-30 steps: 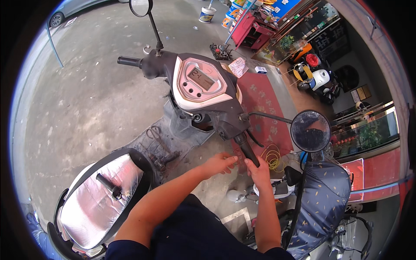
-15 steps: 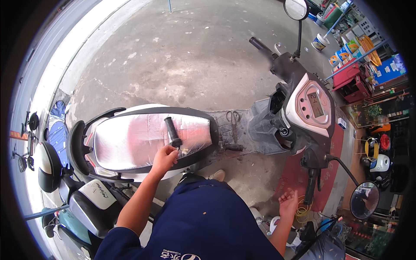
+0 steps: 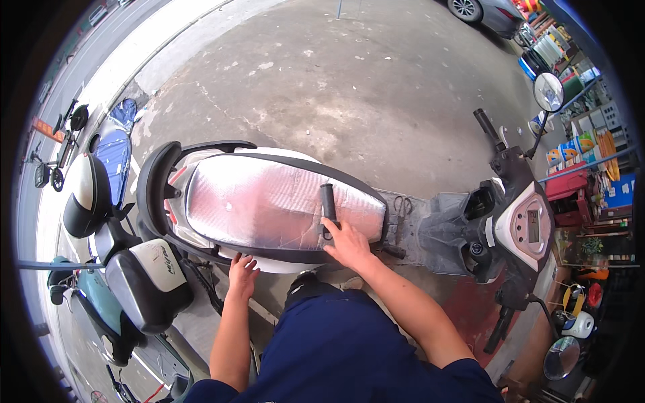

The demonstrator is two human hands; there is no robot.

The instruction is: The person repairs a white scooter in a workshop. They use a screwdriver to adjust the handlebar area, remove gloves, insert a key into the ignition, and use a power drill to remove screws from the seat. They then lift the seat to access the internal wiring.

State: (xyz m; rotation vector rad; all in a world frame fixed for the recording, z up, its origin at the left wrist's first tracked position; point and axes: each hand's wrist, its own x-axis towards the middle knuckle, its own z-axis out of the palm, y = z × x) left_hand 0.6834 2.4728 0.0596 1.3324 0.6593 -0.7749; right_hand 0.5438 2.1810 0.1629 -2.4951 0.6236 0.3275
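Note:
A loose black handlebar grip [image 3: 328,201] lies on the silver foil-covered scooter seat [image 3: 255,201], towards the seat's front end. My right hand [image 3: 346,242] reaches over the seat edge to the near, flanged end of that grip. Its thumb and forefinger are spread around this end; whether they press on it is hard to see. Beside the seat's near edge, further back, my left hand [image 3: 243,274] hangs with fingers apart and nothing in them.
To the right stands the scooter's dashboard [image 3: 531,225], between the far handlebar [image 3: 489,127] and the near handlebar [image 3: 498,329]. A second scooter with a black-and-white top box [image 3: 151,282] is parked close on the left. Shop goods line the right side; a grey car [image 3: 487,15] stands beyond.
My left hand has drawn back from the loose grip to the seat's near side. My right hand has moved from beside the near handlebar to the grip. The view has shifted left.

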